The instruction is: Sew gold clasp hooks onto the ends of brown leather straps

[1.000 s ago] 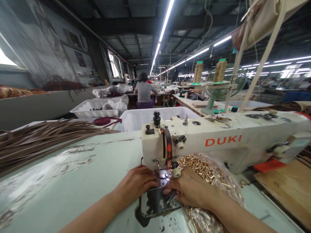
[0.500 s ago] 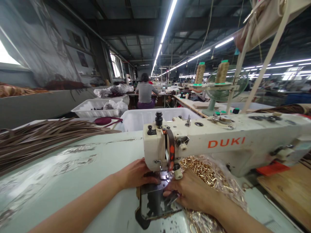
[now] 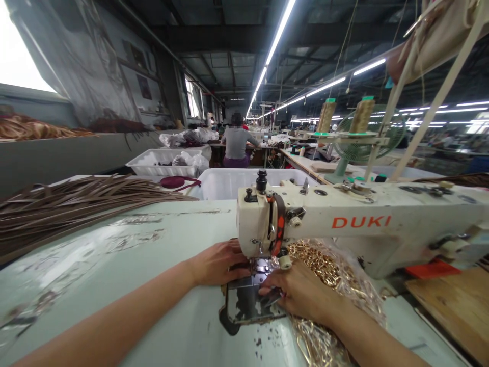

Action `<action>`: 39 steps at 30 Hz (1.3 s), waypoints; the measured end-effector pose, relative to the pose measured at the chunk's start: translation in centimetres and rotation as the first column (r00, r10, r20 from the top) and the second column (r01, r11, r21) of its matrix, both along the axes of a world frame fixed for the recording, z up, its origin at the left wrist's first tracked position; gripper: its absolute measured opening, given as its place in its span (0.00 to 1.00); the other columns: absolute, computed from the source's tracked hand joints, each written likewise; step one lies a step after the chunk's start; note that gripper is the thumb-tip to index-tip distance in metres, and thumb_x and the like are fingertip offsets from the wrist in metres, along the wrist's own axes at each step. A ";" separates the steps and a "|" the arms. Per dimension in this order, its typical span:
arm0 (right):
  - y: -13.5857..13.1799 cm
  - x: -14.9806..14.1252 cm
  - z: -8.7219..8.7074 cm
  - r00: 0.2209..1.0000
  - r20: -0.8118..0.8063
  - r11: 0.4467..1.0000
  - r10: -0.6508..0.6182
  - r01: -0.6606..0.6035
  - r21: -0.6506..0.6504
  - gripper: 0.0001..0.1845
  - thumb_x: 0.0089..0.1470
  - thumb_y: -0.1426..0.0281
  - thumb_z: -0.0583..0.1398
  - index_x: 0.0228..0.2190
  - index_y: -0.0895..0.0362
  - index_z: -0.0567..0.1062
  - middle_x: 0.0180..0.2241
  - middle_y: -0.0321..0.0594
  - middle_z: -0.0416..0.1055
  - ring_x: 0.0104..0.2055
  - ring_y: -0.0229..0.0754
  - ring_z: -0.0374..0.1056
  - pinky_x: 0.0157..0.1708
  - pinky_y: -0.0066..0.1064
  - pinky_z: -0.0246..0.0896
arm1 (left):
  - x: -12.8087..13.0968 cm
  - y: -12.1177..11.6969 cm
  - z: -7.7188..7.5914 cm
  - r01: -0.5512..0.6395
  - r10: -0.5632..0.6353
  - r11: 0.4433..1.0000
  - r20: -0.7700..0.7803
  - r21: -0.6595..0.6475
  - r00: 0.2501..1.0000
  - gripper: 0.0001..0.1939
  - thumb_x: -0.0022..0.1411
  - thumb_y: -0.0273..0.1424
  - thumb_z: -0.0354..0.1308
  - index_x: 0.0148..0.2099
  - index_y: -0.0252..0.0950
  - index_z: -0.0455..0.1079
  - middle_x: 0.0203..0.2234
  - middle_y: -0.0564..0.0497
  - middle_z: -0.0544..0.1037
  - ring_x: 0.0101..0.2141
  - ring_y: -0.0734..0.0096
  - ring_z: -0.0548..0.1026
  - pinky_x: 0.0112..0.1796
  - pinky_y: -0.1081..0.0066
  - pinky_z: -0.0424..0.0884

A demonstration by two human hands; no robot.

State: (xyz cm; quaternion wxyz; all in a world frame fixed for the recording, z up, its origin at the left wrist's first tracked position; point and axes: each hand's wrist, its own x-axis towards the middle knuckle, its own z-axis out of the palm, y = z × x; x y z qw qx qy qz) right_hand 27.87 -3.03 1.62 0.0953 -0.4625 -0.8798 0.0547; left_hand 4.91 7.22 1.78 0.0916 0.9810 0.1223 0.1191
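Observation:
The cream sewing machine, marked DUKI, reaches in from the right, its head over a worn metal plate. Left of the presser foot lies my left hand, thumb and fingers closed around something dark; the machine head hides some fingertips. Close on the other side, my right hand is curled, its fingertips near the foot. A small pointed metal tool, like thread snips, sticks out from under its fingers. Any workpiece under the foot is too small to make out.
Gold metal rings and clasps in clear plastic lie beside my right forearm. Brown strips pile up at the left. Behind the machine are a white bin, thread cones and a fan. A person sits farther off.
The whole view has shifted, so most things stand slightly farther right in the picture. Both hands stay beside the presser foot, with little visible change in their grip.

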 end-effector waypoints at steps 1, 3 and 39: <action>0.0 0.0 -0.1 1.000 0.001 1.000 0.002 -0.002 0.004 0.09 0.58 0.66 0.56 0.36 0.50 0.77 0.33 0.33 0.78 0.35 0.41 0.73 0.33 0.28 0.57 | -0.1 -0.2 0.0 -0.003 0.003 1.000 0.004 0.012 1.000 0.12 0.70 0.35 0.49 0.49 0.38 0.70 0.49 0.47 0.74 0.50 0.62 0.70 0.53 0.64 0.65; 0.0 -0.1 -0.2 1.000 0.002 1.000 0.008 -0.008 0.015 0.10 0.60 0.64 0.56 0.35 0.51 0.77 0.33 0.35 0.78 0.35 0.41 0.73 0.33 0.28 0.57 | -0.3 -0.6 0.0 -0.010 0.009 0.999 0.013 0.036 1.000 0.12 0.70 0.35 0.48 0.49 0.38 0.69 0.49 0.46 0.73 0.49 0.62 0.70 0.52 0.63 0.66; -0.5 -0.1 0.5 0.998 0.048 0.999 0.042 -0.042 0.009 0.09 0.56 0.69 0.56 0.38 0.51 0.75 0.35 0.36 0.78 0.37 0.42 0.73 0.34 0.28 0.57 | 1.1 -5.5 2.4 -0.346 0.422 0.903 -0.379 0.254 0.824 0.20 0.66 0.24 0.50 0.58 0.41 0.65 0.33 0.43 0.77 0.32 0.55 0.77 0.35 0.63 0.69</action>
